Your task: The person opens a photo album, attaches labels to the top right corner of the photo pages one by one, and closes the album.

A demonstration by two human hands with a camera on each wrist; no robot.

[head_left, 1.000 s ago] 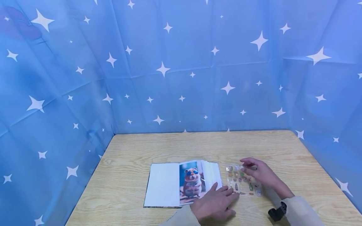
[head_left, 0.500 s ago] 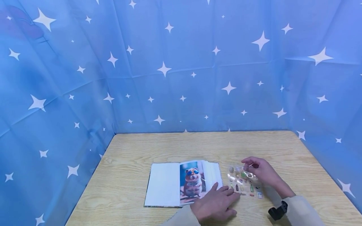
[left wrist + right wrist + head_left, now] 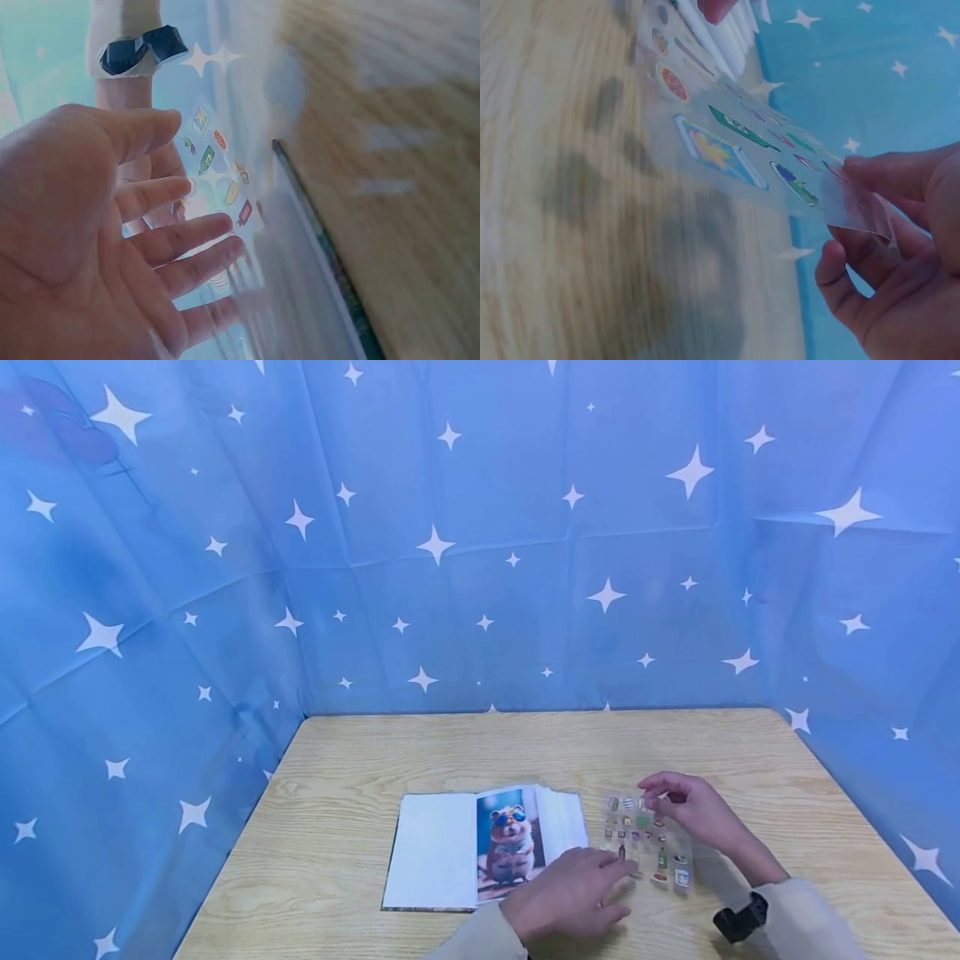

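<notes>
My right hand [image 3: 696, 814] pinches the far right part of a clear sticker sheet [image 3: 636, 842] between thumb and fingers. Small food and bottle stickers in rows cover the sheet. Seen from the right wrist, the sheet [image 3: 727, 142] slants above the tabletop and casts spotted shadows. My left hand [image 3: 572, 893] hovers by the sheet's near left corner, over the lower right of an open photo album [image 3: 437, 852]. In the left wrist view, the left hand's fingers [image 3: 187, 240] are spread and loosely bent, with nothing held. A hamster photo [image 3: 510, 843] fills the album's right-hand pocket.
The wooden table [image 3: 337, 760] carries the album left of the sheet. Star-patterned blue curtains [image 3: 525, 568] hang behind the table and along both sides. A black wrist camera [image 3: 739, 918] is strapped at the right sleeve.
The left hand's fingers have drawn back and bent, rising from their flat rest at the sheet's corner. The sheet, pinched by the right hand, has shifted and tilted slightly.
</notes>
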